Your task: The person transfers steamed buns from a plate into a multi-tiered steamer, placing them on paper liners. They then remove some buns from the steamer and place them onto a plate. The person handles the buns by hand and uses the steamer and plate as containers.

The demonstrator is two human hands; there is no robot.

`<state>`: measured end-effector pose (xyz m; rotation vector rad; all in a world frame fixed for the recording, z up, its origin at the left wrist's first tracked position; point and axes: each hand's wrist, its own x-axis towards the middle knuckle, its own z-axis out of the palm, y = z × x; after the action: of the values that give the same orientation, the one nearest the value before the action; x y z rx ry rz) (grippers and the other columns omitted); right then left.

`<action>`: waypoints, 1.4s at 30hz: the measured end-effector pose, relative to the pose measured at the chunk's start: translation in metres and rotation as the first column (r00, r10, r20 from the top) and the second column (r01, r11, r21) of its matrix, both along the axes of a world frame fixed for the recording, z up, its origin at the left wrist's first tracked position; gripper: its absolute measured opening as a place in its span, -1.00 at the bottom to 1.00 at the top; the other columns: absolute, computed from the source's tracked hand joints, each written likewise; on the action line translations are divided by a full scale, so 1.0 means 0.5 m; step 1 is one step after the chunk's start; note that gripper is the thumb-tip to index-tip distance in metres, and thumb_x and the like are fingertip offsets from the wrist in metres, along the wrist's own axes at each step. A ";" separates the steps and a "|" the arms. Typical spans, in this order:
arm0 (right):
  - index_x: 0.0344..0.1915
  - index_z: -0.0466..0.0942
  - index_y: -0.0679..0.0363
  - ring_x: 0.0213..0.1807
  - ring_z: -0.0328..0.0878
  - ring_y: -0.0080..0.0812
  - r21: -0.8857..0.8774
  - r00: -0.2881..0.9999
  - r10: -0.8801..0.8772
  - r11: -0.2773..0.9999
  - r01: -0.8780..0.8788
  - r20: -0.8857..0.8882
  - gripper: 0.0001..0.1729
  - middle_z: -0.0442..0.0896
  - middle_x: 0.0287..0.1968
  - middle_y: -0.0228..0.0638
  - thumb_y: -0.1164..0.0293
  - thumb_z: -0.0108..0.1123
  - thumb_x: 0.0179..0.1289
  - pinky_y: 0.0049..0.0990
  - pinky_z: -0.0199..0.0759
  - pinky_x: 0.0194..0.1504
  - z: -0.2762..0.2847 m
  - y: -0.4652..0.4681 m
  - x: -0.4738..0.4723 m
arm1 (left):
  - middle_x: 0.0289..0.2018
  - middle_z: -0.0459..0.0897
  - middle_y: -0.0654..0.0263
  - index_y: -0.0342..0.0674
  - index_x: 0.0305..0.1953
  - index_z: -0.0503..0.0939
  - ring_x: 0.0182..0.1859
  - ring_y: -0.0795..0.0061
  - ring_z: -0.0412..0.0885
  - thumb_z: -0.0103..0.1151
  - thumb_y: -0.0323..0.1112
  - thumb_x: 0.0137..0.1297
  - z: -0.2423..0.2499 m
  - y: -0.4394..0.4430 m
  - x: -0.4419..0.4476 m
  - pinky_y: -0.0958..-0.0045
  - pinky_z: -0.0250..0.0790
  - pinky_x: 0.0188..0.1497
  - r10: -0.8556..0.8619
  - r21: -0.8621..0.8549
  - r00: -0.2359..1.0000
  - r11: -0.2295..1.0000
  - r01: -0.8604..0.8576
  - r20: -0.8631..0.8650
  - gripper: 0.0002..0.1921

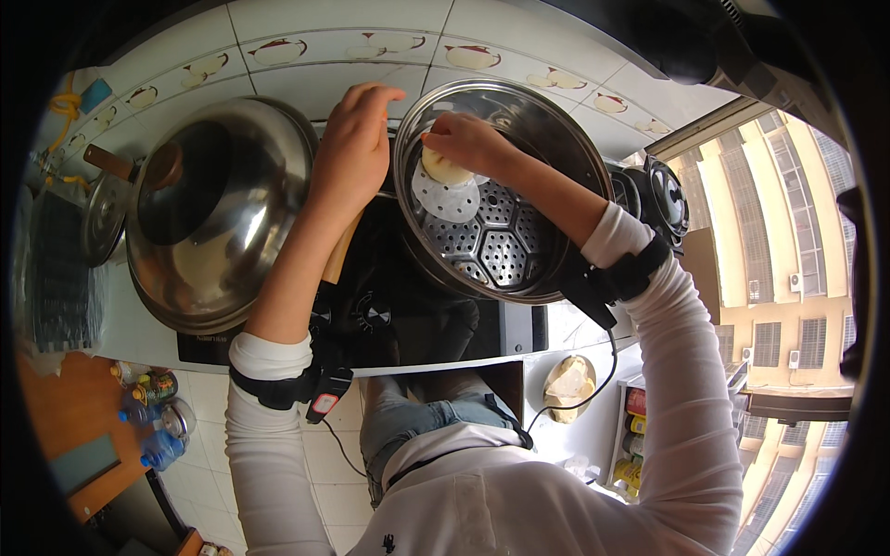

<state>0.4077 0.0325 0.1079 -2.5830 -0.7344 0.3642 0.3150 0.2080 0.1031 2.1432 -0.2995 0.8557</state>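
A large round steel steamer pot stands on the black glass hob, its perforated steamer plate showing inside. At the plate's far left part lie perforated white paper liners. My right hand reaches into the pot with its fingers closed on a pale bun, which is over the liners. Just outside the pot's left rim, my left hand is raised, fingers loosely bent, holding nothing that I can see. Left of it stands a wok with a domed steel lid; a wooden handle shows under my left forearm.
A plate of pale buns or dough pieces lies on the white counter at the lower right. Another lidded black pot stands right of the steamer. At the far left are a steel lid and a wooden-handled utensil. Tiled wall rises behind.
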 end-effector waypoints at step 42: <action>0.10 0.42 0.15 0.09 0.49 -0.02 -0.102 0.958 0.042 0.995 -0.013 0.284 -0.38 0.48 0.07 -0.13 0.07 0.28 0.10 -0.21 0.43 0.07 0.028 -0.016 -0.071 | 0.02 0.50 0.20 -0.16 0.03 0.48 0.06 0.21 0.51 -0.11 -0.60 0.35 0.003 -0.005 -0.006 0.38 0.37 0.07 0.002 -0.058 0.998 0.998 -0.006 -0.066 -0.71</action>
<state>0.3720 0.0245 0.1219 -2.7557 -0.8711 0.0330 0.3121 0.2053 0.1048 2.1135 -0.2344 0.7851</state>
